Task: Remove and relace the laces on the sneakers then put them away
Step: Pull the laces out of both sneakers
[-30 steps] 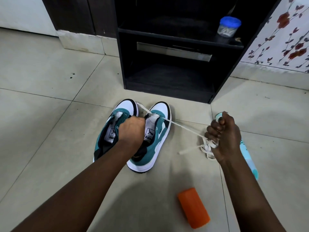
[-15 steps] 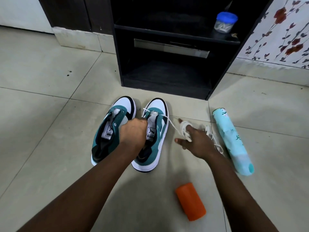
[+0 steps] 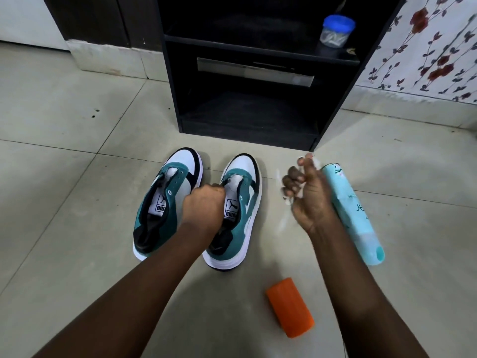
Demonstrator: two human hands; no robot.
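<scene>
Right hand (image 3: pixel 307 195): raised above the floor, fingers curled round a bunched white lace (image 3: pixel 287 201); the lace is motion-blurred, a pale streak trailing below and to the left of the fist. It appears clear of both shoes, though blur makes this uncertain.

Left hand (image 3: pixel 204 208): clenched, knuckles up, gripping the inner edge of the right sneaker (image 3: pixel 237 202) beside its tongue. What the fingers enclose is hidden.

Right sneaker: teal, white and black, upright on the floor, toe pointing toward the cabinet, eyelets showing no lace.

Left sneaker (image 3: pixel 165 200): same colours, just beside the first, parallel, unlaced, touched by neither hand.

Pale blue cylinder (image 3: pixel 353 215): lying on its side on the floor, just right of the right hand, partly behind it.

Orange cylinder (image 3: pixel 290 307): lying on the floor, nearer the person, between the two forearms.

Black cabinet (image 3: pixel 247 130): open-fronted, standing beyond the shoes; lower compartment dark.

Jar with blue lid (image 3: pixel 335 32): on the cabinet's upper shelf, right side.

Floor (image 3: pixel 64 177): pale tiles.

Wall covering (image 3: pixel 436 47): white with red flowers, far right.
</scene>
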